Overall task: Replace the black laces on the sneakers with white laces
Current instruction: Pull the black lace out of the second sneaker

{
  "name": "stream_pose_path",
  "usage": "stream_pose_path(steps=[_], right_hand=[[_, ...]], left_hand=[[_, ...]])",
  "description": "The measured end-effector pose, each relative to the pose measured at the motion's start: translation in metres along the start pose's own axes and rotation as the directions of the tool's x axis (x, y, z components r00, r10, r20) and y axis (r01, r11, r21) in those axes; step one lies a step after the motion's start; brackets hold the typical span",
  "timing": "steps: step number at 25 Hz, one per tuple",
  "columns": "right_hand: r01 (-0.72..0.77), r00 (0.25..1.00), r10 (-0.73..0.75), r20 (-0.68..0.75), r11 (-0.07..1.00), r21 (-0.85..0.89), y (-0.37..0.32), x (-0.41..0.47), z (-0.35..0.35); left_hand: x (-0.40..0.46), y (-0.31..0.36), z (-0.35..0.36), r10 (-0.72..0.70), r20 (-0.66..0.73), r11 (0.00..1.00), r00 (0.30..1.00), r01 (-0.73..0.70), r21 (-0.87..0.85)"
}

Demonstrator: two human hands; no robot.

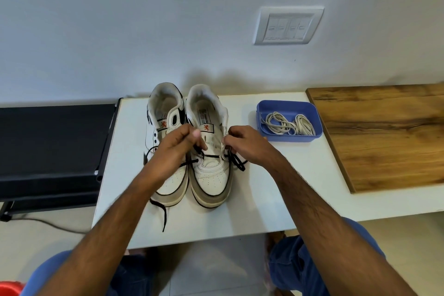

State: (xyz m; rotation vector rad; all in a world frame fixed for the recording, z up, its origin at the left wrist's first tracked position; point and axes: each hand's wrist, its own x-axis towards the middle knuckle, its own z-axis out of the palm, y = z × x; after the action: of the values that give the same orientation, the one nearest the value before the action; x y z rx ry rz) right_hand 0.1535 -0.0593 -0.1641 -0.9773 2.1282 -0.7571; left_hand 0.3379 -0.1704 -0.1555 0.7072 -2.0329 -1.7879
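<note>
At the centre of the frame, two white sneakers stood side by side on the white worktop (264,199), toes toward the bottom edge. The left sneaker (168,185) was partly covered by the left hand (176,145); its black lace (163,214) trailed loose off the toe toward the lower middle of the frame. The right sneaker (211,175) had its black lace (236,163) threaded only through the lowest eyelets, with loose ends lying to its right. Both hands worked over this right sneaker: the left hand's fingers were curled and pinched at the lace on the left side of the tongue, and the right hand (245,143) had its fingers curled, pinching at the eyelet edge on the right side. To the right of centre, one blue tray (264,109) sat on the worktop, holding two coiled bundles of white laces (288,124). One wooden board (384,137) lay at the right edge, and one switch plate (288,26) with four switches was on the wall at upper right.
</note>
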Motion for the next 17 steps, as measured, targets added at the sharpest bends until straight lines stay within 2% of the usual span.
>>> stream_pose_path(steps=[2, 4, 5, 6, 8, 12, 14, 15, 17], right_hand=[[0.010, 1.000, -0.011, -0.009, 1.000, -0.007, 0.000, 0.000, 0.000], [0.017, 1.000, -0.018, -0.016, 1.000, -0.013, 0.000, 0.000, 0.000], [0.017, 1.000, -0.017, -0.018, 1.000, -0.017, 0.000, -0.001, 0.000], [0.013, 1.000, -0.013, -0.019, 1.000, -0.021, -0.001, -0.001, 0.000], [0.008, 1.000, -0.008, -0.024, 1.000, -0.027, -0.001, -0.001, 0.001], [0.012, 1.000, -0.012, -0.012, 1.000, -0.018, -0.001, -0.001, 0.001], [0.011, 1.000, -0.011, -0.010, 1.000, -0.007, -0.001, -0.001, 0.001], [0.007, 1.000, -0.007, -0.012, 1.000, -0.007, -0.001, -0.001, 0.001], [-0.003, 1.000, 0.003, -0.011, 1.000, -0.015, 0.000, -0.001, 0.000]], left_hand=[[0.000, -0.003, 0.010, 0.060, 0.003, 0.939, 0.998, -0.057, 0.339], [0.001, -0.012, 0.021, 0.229, 0.042, 0.675, 0.973, -0.190, 0.713], [0.001, -0.016, 0.025, 0.278, 0.067, 0.553, 0.958, -0.217, 0.804], [0.002, -0.019, 0.028, 0.295, 0.076, 0.480, 0.953, -0.216, 0.850], [0.004, -0.022, 0.029, 0.316, 0.087, 0.420, 0.945, -0.221, 0.880], [0.007, -0.018, 0.030, 0.310, 0.099, 0.405, 0.946, -0.226, 0.886], [0.006, -0.018, 0.028, 0.286, 0.126, 0.466, 0.950, -0.253, 0.848], [0.006, -0.018, 0.024, 0.282, 0.139, 0.537, 0.949, -0.276, 0.797], [0.007, -0.014, 0.010, 0.236, 0.073, 0.788, 0.969, -0.235, 0.570]])
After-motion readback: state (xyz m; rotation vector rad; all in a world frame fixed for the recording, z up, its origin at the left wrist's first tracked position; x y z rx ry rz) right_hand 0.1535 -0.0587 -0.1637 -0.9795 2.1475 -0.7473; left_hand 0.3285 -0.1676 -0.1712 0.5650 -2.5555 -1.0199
